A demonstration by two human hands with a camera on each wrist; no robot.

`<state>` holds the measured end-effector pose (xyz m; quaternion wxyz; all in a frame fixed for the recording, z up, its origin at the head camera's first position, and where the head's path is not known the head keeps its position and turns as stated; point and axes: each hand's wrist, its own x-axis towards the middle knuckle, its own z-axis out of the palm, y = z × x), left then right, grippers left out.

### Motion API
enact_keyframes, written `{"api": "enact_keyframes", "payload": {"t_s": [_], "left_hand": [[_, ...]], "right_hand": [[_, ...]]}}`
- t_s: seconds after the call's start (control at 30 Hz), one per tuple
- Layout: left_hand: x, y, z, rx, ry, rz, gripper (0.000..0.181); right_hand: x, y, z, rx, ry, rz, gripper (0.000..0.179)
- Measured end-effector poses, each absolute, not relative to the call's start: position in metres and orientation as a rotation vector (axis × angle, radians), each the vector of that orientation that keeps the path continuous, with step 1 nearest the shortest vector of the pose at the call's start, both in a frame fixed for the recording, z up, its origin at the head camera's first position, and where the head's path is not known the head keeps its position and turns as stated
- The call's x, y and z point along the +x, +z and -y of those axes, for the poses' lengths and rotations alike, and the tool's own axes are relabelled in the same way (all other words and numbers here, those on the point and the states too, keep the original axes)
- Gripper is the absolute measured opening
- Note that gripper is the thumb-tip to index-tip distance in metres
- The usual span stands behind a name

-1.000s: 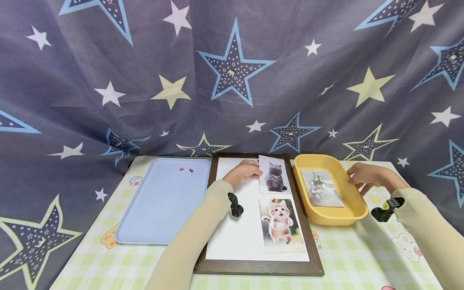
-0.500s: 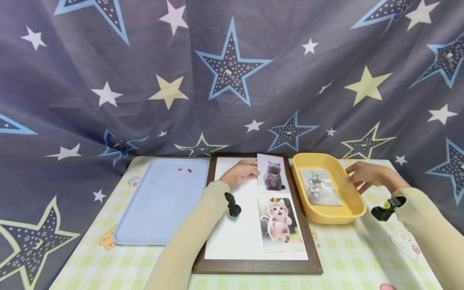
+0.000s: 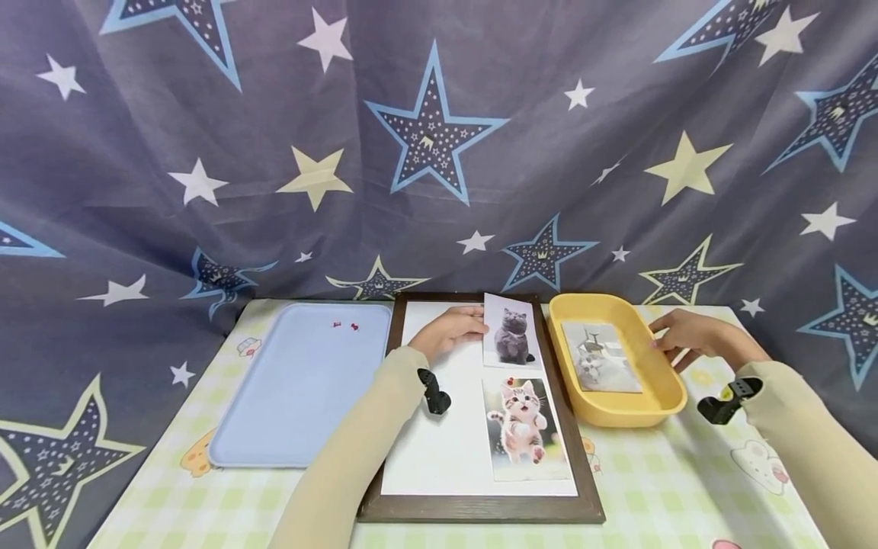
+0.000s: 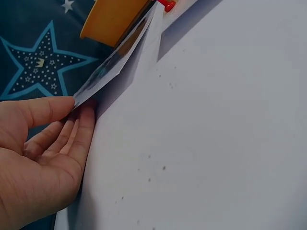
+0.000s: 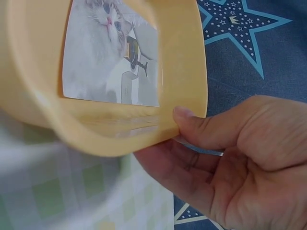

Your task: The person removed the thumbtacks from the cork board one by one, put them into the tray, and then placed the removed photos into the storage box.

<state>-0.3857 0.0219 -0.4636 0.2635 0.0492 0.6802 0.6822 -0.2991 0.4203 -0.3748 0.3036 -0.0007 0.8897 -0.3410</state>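
Note:
My left hand point(image 3: 453, 333) pinches the left edge of a grey cat photo point(image 3: 513, 333) over the upper right of a white board point(image 3: 439, 457) with a dark brown frame. In the left wrist view, thumb and fingers hold a corner of this photo, which tilts up off the board. Below it lies a striped kitten photo point(image 3: 527, 435), with a red pushpin point(image 3: 510, 381) at its top. My right hand point(image 3: 706, 341) grips the rim of a yellow tub point(image 3: 620, 418), thumb inside and fingers outside. In the tub lies a pale photo of a white cat point(image 5: 96, 62).
Left of the board lies a light blue tray point(image 3: 295, 396) bearing two red pushpins, one pushpin point(image 3: 336, 325) beside another pushpin point(image 3: 354, 327). A green checked cloth point(image 3: 645, 488) covers the table. A dark star-patterned curtain point(image 3: 274, 91) hangs behind.
The head view has shifted slightly, so everything sits a little further left in it. Both hands keep their holds on the photo and the tub.

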Motion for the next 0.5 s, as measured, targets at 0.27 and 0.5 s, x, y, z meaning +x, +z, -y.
{"api": "enact_keyframes", "payload": {"t_s": [0.27,0.5], "left_hand": [[-0.384,-0.462,-0.019,0.139,1.83,-1.762,0.066],[-0.381,-0.451,-0.017,0.086,1.786,-1.703,0.071]], "right_hand": [[-0.298,-0.381,-0.419,0.011,-0.946,-2.355,0.05],[-0.298,-0.378,-0.419,0.004,-0.943,-2.359,0.048]]}}
